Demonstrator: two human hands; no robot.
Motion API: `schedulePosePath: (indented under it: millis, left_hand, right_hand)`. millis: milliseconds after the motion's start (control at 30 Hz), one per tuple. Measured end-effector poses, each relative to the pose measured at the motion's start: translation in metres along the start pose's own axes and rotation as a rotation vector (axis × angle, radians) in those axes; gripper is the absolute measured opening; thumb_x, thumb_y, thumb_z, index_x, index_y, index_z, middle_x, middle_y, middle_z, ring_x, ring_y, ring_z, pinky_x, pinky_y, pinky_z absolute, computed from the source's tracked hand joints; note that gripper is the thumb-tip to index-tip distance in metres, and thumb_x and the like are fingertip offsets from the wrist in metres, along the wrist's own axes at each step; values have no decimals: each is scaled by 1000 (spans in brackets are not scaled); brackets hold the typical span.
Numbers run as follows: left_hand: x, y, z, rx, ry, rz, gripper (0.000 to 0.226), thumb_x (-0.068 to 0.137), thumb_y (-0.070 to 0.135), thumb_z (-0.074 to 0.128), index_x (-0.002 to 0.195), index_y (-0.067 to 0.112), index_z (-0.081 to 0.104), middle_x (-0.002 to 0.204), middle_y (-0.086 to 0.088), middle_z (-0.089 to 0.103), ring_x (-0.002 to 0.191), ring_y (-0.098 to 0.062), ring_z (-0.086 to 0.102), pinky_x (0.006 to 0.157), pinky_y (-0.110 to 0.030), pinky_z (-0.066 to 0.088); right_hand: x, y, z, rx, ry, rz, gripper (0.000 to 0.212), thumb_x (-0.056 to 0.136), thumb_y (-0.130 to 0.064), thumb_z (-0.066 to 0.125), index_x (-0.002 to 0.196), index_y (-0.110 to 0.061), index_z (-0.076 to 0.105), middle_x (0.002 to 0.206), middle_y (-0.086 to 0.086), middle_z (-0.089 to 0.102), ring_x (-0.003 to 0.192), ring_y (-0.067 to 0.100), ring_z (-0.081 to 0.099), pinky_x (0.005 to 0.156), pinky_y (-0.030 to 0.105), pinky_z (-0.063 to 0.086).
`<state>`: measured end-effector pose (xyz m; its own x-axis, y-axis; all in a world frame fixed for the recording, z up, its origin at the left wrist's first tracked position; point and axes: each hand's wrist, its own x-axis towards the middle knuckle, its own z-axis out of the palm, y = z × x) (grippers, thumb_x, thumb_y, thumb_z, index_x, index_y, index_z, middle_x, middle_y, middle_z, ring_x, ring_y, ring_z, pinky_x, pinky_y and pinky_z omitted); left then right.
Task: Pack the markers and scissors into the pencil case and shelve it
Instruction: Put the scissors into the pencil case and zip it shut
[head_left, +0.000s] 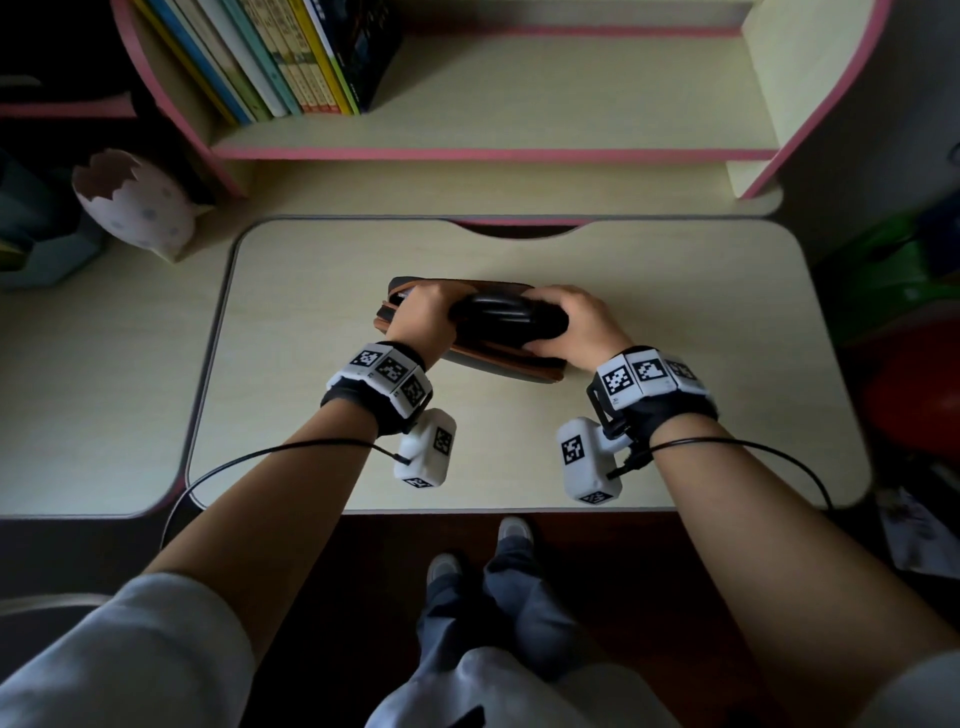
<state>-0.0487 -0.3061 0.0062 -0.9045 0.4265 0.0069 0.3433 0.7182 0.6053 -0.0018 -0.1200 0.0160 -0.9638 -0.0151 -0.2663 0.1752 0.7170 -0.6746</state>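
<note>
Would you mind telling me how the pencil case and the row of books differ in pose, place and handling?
The pencil case lies flat; the books stand leaning on edge. The pencil case sits on the desk; the books sit on the shelf. The left hand and right hand hold the pencil case; nothing touches the books.

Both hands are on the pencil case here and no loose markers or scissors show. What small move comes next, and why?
Probably lift it toward the shelf. The left hand and right hand grip the pencil case at both ends on the desk, and open shelf space lies right of the books.
</note>
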Motion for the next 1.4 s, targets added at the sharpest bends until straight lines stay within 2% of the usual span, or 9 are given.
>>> schedulePosePath:
  millis: [200, 400, 667, 767, 900, 1000, 1067, 1200, 1400]
  left_hand:
    - [0, -2, 6, 78, -90, -67, 38, 82, -3, 46, 110, 13, 66, 111, -14, 68, 105, -30, 60, 90, -37, 47]
    - [1, -2, 5, 62, -91, -94, 31, 84, 5, 51, 111, 10, 65, 113, -15, 67, 106, -30, 60, 91, -37, 46]
    - [-7, -9, -6, -1, 214, -124, 17, 80, 4, 56, 93, 0, 67, 94, -22, 64, 91, -35, 58, 77, -37, 46]
    - [-9, -15, -7, 93, 316, -163, 27, 78, 12, 62, 102, -2, 61, 106, -23, 57, 101, -38, 51, 81, -41, 42]
    - [-13, -18, -5, 121, 149, -119, 63, 77, 41, 67, 129, 11, 47, 136, -14, 43, 128, -31, 36, 103, -41, 32]
    - [-14, -11, 1, 185, -10, 24, 81, 69, 54, 69, 136, 20, 40, 144, -8, 39, 137, -28, 28, 114, -46, 16]
    - [-14, -6, 7, 202, -107, 54, 89, 64, 56, 72, 139, 26, 35, 147, -4, 37, 140, -27, 23, 116, -51, 6]
    - [-11, 2, 19, 263, -146, 94, 81, 68, 48, 72, 138, 28, 36, 142, -2, 44, 138, -25, 27, 114, -53, 2]
    - [-10, 5, 31, 280, -70, 70, 59, 73, 46, 67, 127, 28, 51, 122, -5, 59, 121, -28, 44, 108, -46, 16]
  right_hand:
    - [1, -1, 0, -27, -5, -15, 57, 70, -12, 78, 123, -20, 58, 126, 9, 58, 117, 25, 53, 100, 29, 40]
    - [0, 3, 0, -35, -6, -34, 41, 80, -14, 70, 119, -20, 58, 122, 9, 60, 113, 26, 55, 97, 36, 44]
    - [1, 2, 6, -102, 100, -28, 24, 79, 7, 55, 99, -6, 54, 109, 17, 59, 99, 33, 55, 84, 37, 45]
    - [0, 5, 7, -93, 202, 19, 23, 79, 7, 56, 100, 0, 53, 109, 21, 58, 99, 34, 54, 80, 33, 39]
    - [-3, 12, 8, -34, 226, 191, 25, 87, -14, 61, 103, -6, 45, 115, 21, 58, 103, 32, 56, 75, 28, 36]
    - [-6, 13, 11, -26, 87, 300, 42, 95, -24, 50, 126, 0, 39, 126, 22, 54, 114, 37, 53, 86, 35, 42]
    - [-8, 15, 12, -64, 11, 317, 40, 97, -22, 45, 129, 0, 37, 126, 24, 54, 114, 39, 53, 87, 37, 42]
    - [-14, 22, 11, -96, -52, 336, 40, 94, -8, 47, 132, -3, 41, 127, 22, 56, 118, 37, 53, 95, 38, 42]
    - [-18, 29, 16, -139, -31, 331, 30, 88, -8, 54, 115, 4, 58, 115, 26, 63, 109, 39, 57, 89, 37, 45]
